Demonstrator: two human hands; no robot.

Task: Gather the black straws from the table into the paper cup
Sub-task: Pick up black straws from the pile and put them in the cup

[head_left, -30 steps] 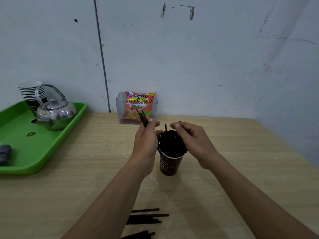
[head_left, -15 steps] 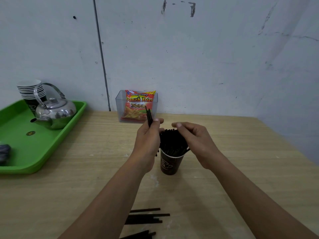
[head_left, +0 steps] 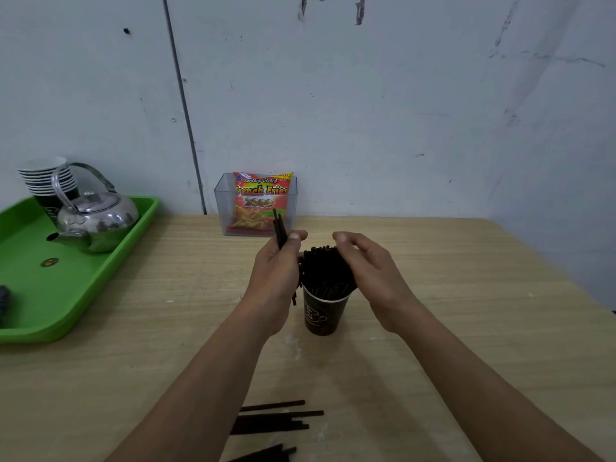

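A dark brown paper cup (head_left: pixel 321 315) stands mid-table, packed with a bundle of black straws (head_left: pixel 325 273) that fan out above its rim. My left hand (head_left: pixel 275 275) is just left of the cup and grips a few black straws (head_left: pixel 279 228) that poke up past my thumb. My right hand (head_left: pixel 368 268) rests against the right side and top of the bundle, fingers curled over the straw tips. Several loose black straws (head_left: pixel 276 420) lie on the table near the front edge, between my forearms.
A green tray (head_left: pixel 66 278) at the left holds a steel kettle (head_left: pixel 96 221) and a stack of paper cups (head_left: pixel 46 181). A clear plastic box (head_left: pixel 255 203) with a snack packet stands against the back wall. The wall corner closes the right side.
My left hand has tilted its straws more upright and held them beside the cup. My right hand has shifted slightly over the bundle's top. The cup has stayed put.
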